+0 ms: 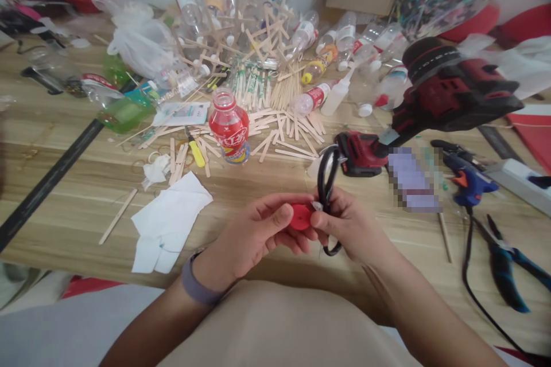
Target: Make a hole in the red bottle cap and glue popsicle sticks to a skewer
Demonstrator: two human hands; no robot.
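My left hand (262,223) pinches a round red bottle cap (301,217) between thumb and fingers, its flat face turned up with a small dark spot near the middle. Closed around black-handled scissors (328,175), my right hand (348,221) is right beside the cap. The black handle loops stick out above and below these fingers; a bit of metal shows near the cap, and the blades are mostly hidden. An uncapped clear bottle with a red label (229,129) stands upright on the table beyond my hands.
White paper (170,223) lies at left, near a yellow-handled tool (197,152). Wooden sticks (284,126) and plastic bottles crowd the back. At right are a red-black power tool (456,86), a blue glue gun (471,183) with its cord, and pliers (505,264).
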